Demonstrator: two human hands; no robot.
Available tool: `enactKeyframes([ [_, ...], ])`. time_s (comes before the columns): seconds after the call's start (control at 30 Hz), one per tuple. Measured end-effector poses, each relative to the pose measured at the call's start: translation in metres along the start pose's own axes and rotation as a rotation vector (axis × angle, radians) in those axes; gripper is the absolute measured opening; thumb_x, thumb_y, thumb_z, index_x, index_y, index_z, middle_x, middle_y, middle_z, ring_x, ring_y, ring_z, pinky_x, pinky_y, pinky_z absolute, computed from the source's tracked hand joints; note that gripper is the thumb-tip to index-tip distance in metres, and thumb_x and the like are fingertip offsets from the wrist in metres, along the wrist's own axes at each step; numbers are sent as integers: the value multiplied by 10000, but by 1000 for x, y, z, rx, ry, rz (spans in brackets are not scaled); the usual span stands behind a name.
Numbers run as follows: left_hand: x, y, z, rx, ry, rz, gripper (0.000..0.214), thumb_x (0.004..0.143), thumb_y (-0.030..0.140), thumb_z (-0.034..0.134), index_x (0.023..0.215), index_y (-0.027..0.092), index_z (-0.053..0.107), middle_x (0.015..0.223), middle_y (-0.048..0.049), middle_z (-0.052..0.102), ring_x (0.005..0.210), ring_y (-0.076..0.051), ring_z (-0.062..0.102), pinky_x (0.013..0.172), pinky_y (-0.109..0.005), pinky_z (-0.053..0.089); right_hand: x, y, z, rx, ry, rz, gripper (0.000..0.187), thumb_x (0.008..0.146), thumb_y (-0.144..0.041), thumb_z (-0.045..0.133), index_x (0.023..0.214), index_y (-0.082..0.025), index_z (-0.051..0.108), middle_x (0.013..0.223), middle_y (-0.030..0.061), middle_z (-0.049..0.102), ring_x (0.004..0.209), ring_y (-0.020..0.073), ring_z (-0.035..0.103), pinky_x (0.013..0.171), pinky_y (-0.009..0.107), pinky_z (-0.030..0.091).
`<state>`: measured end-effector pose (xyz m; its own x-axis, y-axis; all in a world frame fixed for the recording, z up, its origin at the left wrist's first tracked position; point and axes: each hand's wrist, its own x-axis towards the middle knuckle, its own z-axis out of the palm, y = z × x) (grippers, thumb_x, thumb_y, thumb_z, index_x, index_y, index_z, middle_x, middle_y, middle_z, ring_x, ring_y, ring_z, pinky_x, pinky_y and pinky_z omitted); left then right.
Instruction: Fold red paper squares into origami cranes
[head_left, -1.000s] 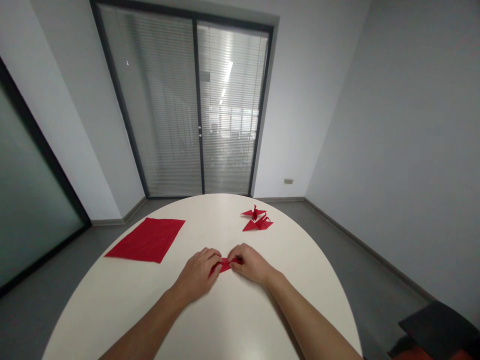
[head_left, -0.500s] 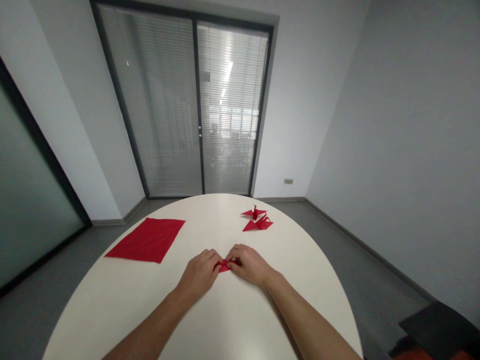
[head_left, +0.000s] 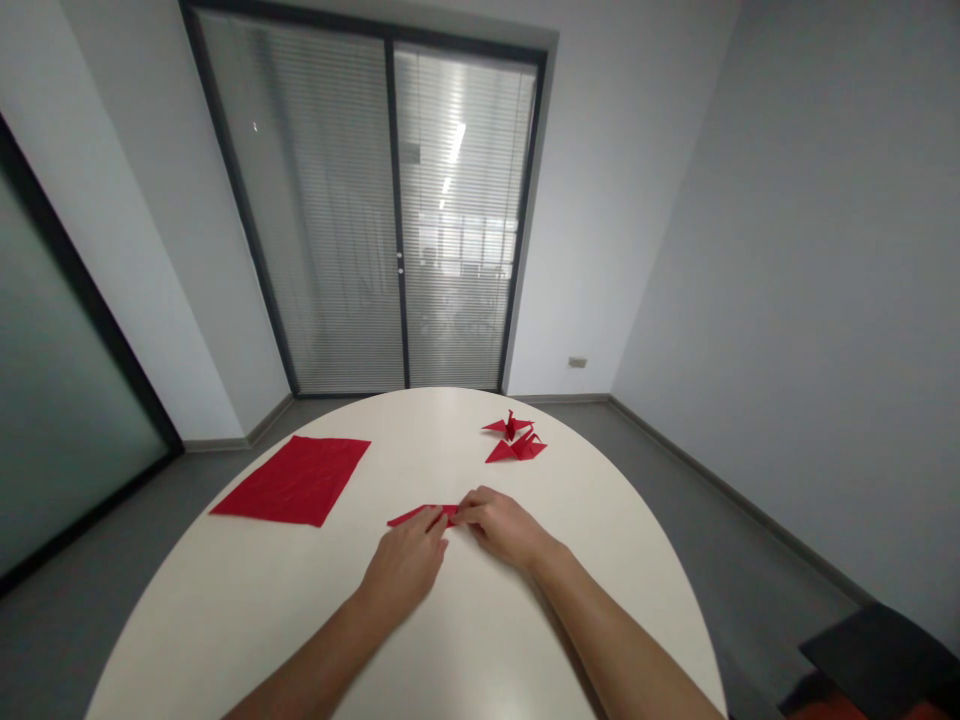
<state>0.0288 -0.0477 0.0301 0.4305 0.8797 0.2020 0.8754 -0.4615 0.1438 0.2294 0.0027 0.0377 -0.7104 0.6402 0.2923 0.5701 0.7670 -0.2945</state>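
A small folded piece of red paper (head_left: 409, 516) lies flat on the table in front of me, its pointed left end showing past my fingers. Over its middle, my left hand (head_left: 409, 562) rests with fingers extended on the paper and the thumb apart, nearer to me. My right hand (head_left: 499, 525) has its fingertips closed on the right end of the folded paper, which they partly hide. The two hands' fingertips are close together.
A round white table (head_left: 480, 640) carries a flat sheet of red paper (head_left: 296, 480) on the left and two red paper cranes (head_left: 517, 447) at the back right. A dark chair (head_left: 881, 650) stands at the lower right, beyond the table edge.
My left thumb has come off the paper and the fingers now lie over it. The folded paper's left end has come into view. My right hand has barely moved.
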Motion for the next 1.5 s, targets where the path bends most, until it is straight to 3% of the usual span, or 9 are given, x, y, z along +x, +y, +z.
enactKeyframes([
  [0.3, -6, -10, 26, -20, 5, -1, 582, 985, 388, 410, 1497, 111, 390, 1571, -160, 362, 1459, -321, 325, 1172, -546, 311, -1, -26, -16, -175, -50, 205, 350, 976, -170, 415, 1171, -147, 706, 1168, 137, 706, 1103, 238, 624, 969, 330, 474],
  [0.37, -6, -13, 29, -30, 12, 6, 568, 985, 371, 403, 1499, 130, 392, 1574, -147, 361, 1469, -307, 308, 1179, -544, 298, 1, -37, -6, -139, 8, 218, 449, 1009, -283, 392, 1372, -81, 562, 1408, 182, 564, 1296, 275, 518, 1112, 391, 382],
  [0.43, -6, -15, 32, -38, 18, 10, 561, 981, 340, 400, 1507, 144, 383, 1574, -137, 366, 1475, -286, 299, 1189, -520, 290, 2, -44, 5, -78, -51, 204, 583, 1035, -393, 322, 1504, -52, 380, 1563, 196, 354, 1449, 301, 333, 1197, 456, 258],
  [0.7, -7, -21, 26, -23, -1, -40, 626, 988, 464, 387, 1506, 113, 380, 1582, -173, 325, 1474, -299, 291, 1177, -501, 306, -1, -39, 7, 37, -250, 395, 840, 1004, -626, 189, 1557, 6, 162, 1620, 213, 86, 1517, 312, 67, 1240, 475, 114],
  [0.87, -7, -20, 15, 71, -45, -206, 651, 1000, 446, 326, 1439, -21, 437, 1526, -271, 363, 1443, -353, 343, 1158, -528, 306, -4, -37, 8, 50, -229, 424, 843, 999, -629, 240, 1558, -1, 176, 1613, 217, 84, 1516, 325, 65, 1227, 523, 130],
  [1.0, -7, -19, 7, 192, 53, -317, 584, 969, 321, 378, 1404, -58, 467, 1497, -305, 394, 1432, -392, 349, 1168, -566, 248, -6, -35, 8, 52, -220, 416, 820, 1003, -610, 265, 1559, -12, 190, 1616, 214, 104, 1517, 319, 77, 1230, 504, 124],
  [1.2, -1, -21, 0, -19, -28, 37, 527, 952, 185, 345, 1470, 155, 440, 1579, -87, 370, 1474, -215, 309, 1201, -449, 260, -8, -14, 1, 87, -203, 305, 686, 1031, -545, 242, 1558, -107, 270, 1614, 168, 224, 1514, 274, 158, 1231, 501, 75],
  [1.33, 0, -20, -5, -77, -81, 40, 495, 973, 200, 329, 1444, 154, 476, 1525, -91, 465, 1416, -210, 415, 1163, -417, 334, -10, -3, 2, 71, -236, 347, 649, 1042, -506, 201, 1568, -127, 240, 1629, 136, 180, 1520, 278, 118, 1223, 541, 59],
  [1.5, -1, -12, -15, 1, -16, 10, 426, 931, 167, 396, 1291, 128, 620, 1342, -143, 622, 1267, -276, 540, 1068, -423, 425, -8, -9, 3, -83, -75, 358, 595, 1016, -361, 349, 1527, -58, 327, 1599, 202, 258, 1496, 322, 212, 1203, 543, 170],
])
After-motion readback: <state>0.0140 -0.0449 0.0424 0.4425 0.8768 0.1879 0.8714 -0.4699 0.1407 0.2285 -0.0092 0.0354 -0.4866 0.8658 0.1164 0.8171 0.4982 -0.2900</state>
